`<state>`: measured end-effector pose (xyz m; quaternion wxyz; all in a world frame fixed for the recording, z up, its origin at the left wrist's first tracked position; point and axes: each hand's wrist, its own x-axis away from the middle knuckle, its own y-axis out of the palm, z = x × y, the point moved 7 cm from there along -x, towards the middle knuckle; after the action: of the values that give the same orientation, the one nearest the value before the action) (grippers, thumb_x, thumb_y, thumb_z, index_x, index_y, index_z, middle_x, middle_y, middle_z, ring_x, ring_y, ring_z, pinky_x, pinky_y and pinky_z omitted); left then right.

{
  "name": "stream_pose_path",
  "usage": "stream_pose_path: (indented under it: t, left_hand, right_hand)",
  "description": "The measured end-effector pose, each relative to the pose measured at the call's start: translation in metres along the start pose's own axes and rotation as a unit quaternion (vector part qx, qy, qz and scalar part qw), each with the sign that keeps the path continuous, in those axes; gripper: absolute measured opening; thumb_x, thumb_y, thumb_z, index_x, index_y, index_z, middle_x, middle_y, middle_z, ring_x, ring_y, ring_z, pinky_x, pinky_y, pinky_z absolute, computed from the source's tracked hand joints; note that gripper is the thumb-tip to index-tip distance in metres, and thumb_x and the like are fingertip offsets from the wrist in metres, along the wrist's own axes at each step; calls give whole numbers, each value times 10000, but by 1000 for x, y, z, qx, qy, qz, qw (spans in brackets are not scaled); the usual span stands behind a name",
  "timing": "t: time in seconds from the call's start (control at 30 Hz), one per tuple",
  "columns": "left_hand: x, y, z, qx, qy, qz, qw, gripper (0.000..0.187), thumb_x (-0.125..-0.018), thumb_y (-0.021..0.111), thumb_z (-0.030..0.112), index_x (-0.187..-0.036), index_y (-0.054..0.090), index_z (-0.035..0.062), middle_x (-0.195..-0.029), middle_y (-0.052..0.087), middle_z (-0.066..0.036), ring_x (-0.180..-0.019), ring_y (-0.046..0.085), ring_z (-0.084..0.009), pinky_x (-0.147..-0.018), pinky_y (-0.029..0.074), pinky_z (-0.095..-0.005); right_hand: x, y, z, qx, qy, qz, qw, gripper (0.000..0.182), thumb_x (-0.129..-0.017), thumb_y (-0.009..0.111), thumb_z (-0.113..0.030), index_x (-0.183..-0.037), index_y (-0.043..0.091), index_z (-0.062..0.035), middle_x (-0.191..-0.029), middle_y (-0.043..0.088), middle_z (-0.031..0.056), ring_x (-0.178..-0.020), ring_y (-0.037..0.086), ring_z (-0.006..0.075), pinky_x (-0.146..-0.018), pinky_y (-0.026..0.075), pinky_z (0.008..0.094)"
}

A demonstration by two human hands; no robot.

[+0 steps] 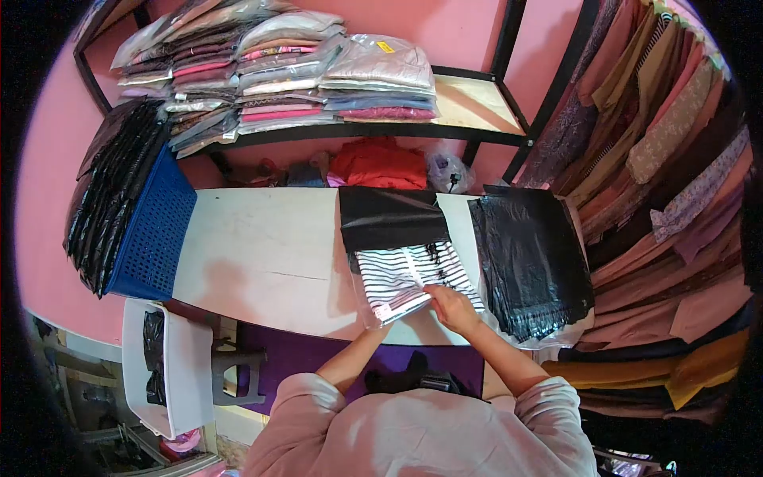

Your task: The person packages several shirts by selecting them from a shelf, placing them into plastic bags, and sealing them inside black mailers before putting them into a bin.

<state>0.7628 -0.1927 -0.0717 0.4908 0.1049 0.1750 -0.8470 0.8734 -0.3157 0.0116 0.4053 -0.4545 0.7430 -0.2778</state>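
A folded black-and-white striped garment (401, 272) in clear plastic lies on the table, its far end covered by a black plastic mailing bag (391, 221). Some black lettering or trim shows along the garment's right side. My right hand (455, 308) is closed on the near edge of the wrapped garment, thumb and fingers pinched together. My left hand (387, 331) reaches to the packet's near left corner and passes beneath it, so its fingers are hidden.
A stack of black plastic bags (528, 258) lies on the white table (254, 246) at right. A blue basket (155, 230) of black packets stands left, above a white bin (184, 374). Packed clothes (278, 75) fill the shelf; garments (675, 199) hang along the right.
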Motion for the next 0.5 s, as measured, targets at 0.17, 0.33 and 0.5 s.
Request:
stream_pose_path:
  t: [0.17, 0.33, 0.5]
  left_hand:
    - [-15, -3, -33, 12, -37, -17, 999, 299, -744, 537, 164, -1006, 551, 21, -875, 610, -144, -834, 577, -281, -703, 478, -330]
    - [-10, -2, -64, 21, -74, -38, 996, 288, -754, 538, 171, -997, 554, 18, -865, 611, -136, -810, 580, -270, -690, 481, -328]
    - [6, 7, -90, 33, -115, -55, 991, 278, -764, 539, 178, -988, 557, 16, -855, 612, -128, -786, 583, -260, -677, 484, -326]
  right_hand:
    - [3, 0, -5, 5, -33, 11, 999, 269, -748, 539, -33, -1015, 513, -54, -907, 593, 119, -786, 593, 286, -667, 492, 364]
    - [4, 3, -12, 21, -47, 13, 999, 300, -722, 551, -24, -1018, 510, -46, -883, 595, 123, -765, 595, 282, -663, 493, 360]
    - [26, 49, -11, 154, -126, -91, 976, 446, -752, 529, -144, -1187, 458, -82, -1185, 488, 148, -978, 536, 271, -788, 440, 361]
